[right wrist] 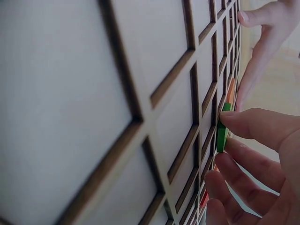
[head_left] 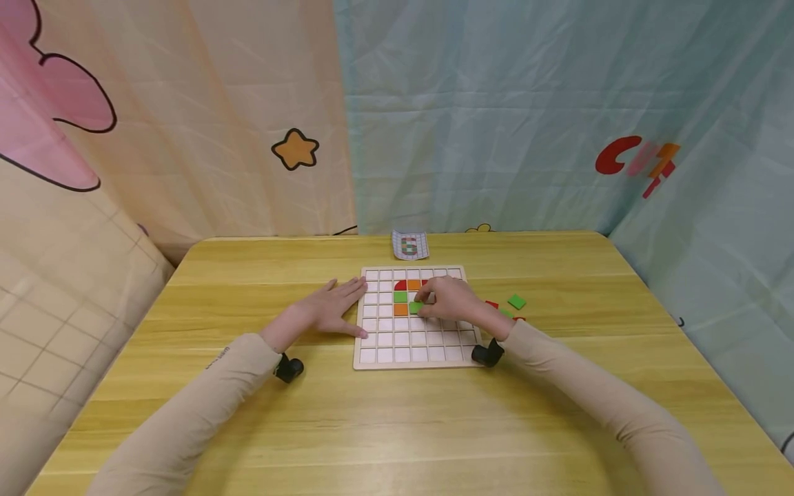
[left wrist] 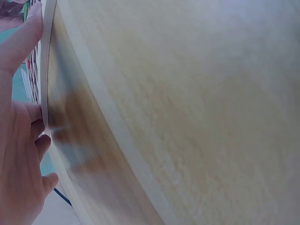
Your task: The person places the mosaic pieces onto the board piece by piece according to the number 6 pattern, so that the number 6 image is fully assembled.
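A wooden grid board (head_left: 384, 355) with white square cells lies on the table. My right hand (head_left: 451, 298) pinches a green square tile (right wrist: 222, 135) between thumb and fingers, right at the board's surface, beside an orange tile (head_left: 401, 310) set in a cell. Above that sit another green tile (head_left: 400, 297), a red rounded tile (head_left: 400, 284) and an orange tile (head_left: 413, 284); part of a red one shows behind my fingers. My left hand (head_left: 331, 305) rests with straight, spread fingers on the board's left edge, thumb and fingertips touching the frame.
Loose tiles lie right of the board, among them a green tile (head_left: 517, 302) and red ones partly behind my right forearm. Behind the board is a small pattern card (head_left: 410, 245) with a coloured figure on a grid. Printed curtains (head_left: 471, 124) hang around the wooden table (head_left: 397, 427).
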{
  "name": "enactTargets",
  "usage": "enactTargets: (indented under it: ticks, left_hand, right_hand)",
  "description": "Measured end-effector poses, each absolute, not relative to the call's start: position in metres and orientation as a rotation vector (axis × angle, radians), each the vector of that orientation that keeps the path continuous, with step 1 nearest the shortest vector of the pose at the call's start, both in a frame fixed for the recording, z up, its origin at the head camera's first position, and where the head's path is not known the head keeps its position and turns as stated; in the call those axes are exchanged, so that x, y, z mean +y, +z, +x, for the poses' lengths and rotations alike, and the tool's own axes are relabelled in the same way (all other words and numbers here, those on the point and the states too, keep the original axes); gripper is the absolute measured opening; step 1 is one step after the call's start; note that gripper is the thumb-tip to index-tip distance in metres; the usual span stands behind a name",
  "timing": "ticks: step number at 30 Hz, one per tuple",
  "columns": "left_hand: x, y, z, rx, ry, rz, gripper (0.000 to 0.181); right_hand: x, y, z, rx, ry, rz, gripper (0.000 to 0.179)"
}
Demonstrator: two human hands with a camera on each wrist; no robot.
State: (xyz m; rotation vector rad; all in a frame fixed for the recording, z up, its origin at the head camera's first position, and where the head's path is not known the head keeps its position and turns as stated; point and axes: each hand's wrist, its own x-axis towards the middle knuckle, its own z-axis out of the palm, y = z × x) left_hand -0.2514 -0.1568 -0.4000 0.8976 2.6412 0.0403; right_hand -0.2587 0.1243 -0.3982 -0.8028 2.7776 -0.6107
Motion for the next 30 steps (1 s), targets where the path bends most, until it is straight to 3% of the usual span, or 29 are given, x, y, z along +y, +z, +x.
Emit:
enactTargets:
  ticks: [16, 30]
  left_hand:
    - [-0.156, -0.399, -0.251, 2.635, 0.04, 0.893, 0.106]
    - [-0.154, -0.395, -0.249, 2.626, 0.057, 0.893, 0.105]
  right_hand:
    - [0.128, -0.397, -0.255, 2.768, -0.627, -0.828, 0.023]
    - [0.16, -0.38, -0.254, 2.827, -0.678, -0.761, 0.026]
